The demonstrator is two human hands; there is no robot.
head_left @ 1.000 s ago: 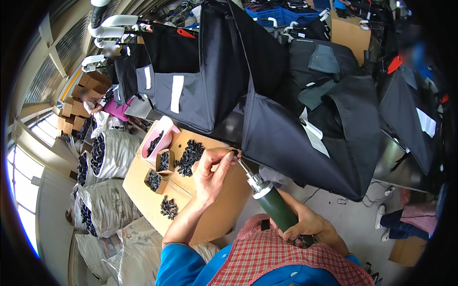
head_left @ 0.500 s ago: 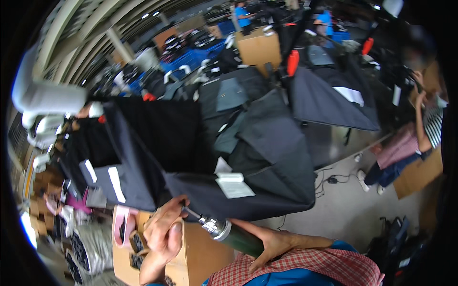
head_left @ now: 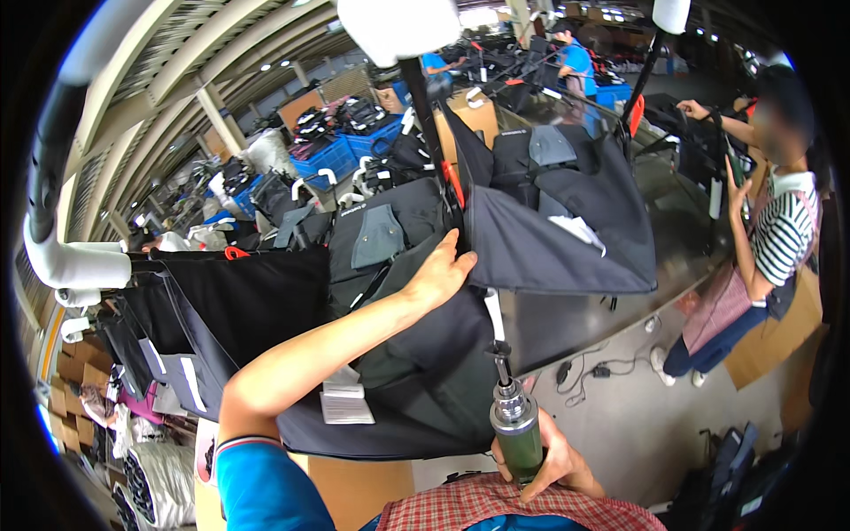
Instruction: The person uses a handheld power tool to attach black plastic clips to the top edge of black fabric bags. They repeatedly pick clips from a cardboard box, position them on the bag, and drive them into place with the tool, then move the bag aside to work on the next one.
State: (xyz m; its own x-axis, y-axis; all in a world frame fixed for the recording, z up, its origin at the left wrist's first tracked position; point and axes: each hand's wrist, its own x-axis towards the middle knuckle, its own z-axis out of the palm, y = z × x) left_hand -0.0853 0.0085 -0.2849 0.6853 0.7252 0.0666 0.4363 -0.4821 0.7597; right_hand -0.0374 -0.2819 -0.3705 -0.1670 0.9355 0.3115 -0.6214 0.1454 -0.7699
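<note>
Green driver (head_left: pixel 521 447) in hand, no finished fastening confirmed

We find the right hand (head_left: pixel 562 465) at five o'clock, clasped around the green driver, which points up toward twelve. A small dark piece (head_left: pixel 501 360) shows at its tip, just below a white bar (head_left: pixel 493 316) at four o'clock; we cannot tell whether they touch. The left hand (head_left: pixel 443 270), near centre, lies against the far black bag (head_left: pixel 553 243); we cannot tell whether its fingers pinch the cloth or merely rest there.

We judge the work to be midway: the driver is raised and apparently loaded, but we see no fastening driven home, so that part seems left to do.

As to obstructions, the left forearm crosses the near black bag (head_left: pixel 434 354) at six o'clock, and the far bag's lower edge hangs close to the white bar. We note a paper slip (head_left: pixel 347 400) at seven, cables (head_left: pixel 602 370) on the floor at four, blue crates (head_left: pixel 323 162) toward eleven and a co-worker (head_left: pixel 784 226) at three.
</note>
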